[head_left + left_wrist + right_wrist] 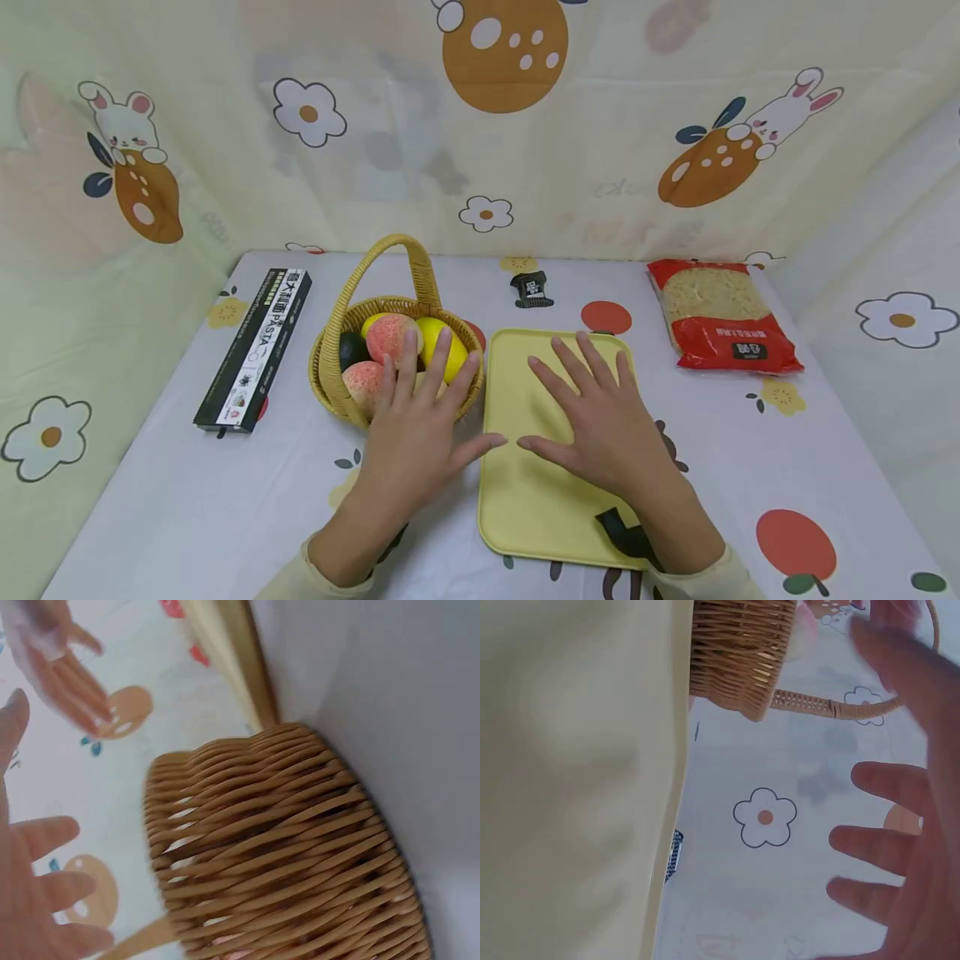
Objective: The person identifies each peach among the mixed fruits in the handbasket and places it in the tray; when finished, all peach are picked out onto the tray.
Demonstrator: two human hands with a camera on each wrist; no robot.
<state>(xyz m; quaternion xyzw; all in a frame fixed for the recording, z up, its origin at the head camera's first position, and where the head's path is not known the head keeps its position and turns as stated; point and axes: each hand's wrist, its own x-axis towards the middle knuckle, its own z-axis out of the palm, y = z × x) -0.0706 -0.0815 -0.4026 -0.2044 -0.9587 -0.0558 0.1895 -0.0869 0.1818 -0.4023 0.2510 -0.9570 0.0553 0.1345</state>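
Note:
My left hand (416,437) hovers palm down with fingers spread, in front of the wicker basket (324,375) and beside the yellow tray (517,508). The right hand (611,429), its fingers also spread, is over that tray. Neither holds anything. Two peaches (393,337), yellow fruits (442,346) and a dark round fruit (352,350) fill the basket, partly hidden by left fingers. In the left wrist view the basket's woven side (277,840) stands beside the left fingers (56,889). The tray's underside (577,780) fills the left of the right wrist view.
A black-and-white pasta box (258,350) lies at the left. On the right rests a red bag with a clear window (723,317), its contents pale. Behind the tray is a small black packet (532,289). A patterned curtain (405,167) closes off the back.

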